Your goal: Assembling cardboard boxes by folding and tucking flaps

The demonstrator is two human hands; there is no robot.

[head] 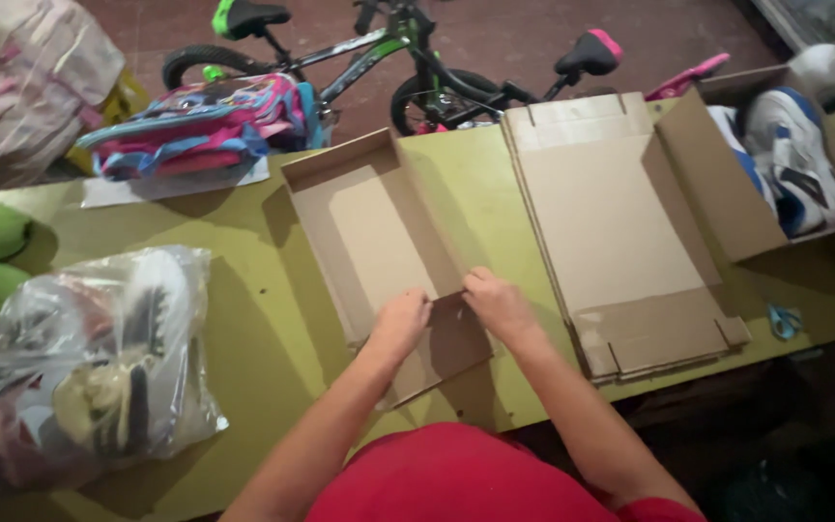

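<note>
A brown cardboard box tray (369, 227) lies half folded on the yellow-green table (273, 319), its far wall and left wall standing up. My left hand (400, 322) and my right hand (497, 302) both press on the near end flap (451, 338), fingers curled over its folded edge. To the right lies a stack of flat, unfolded cardboard box blanks (611, 227), apart from my hands.
An open cardboard box (717, 184) holding white and blue shoes (790, 155) stands at the right. Small blue scissors (782, 320) lie near the front edge. A clear bag of shoes (99, 367) sits at the left, a colourful backpack (210, 121) behind. Bicycles (408, 58) stand beyond the table.
</note>
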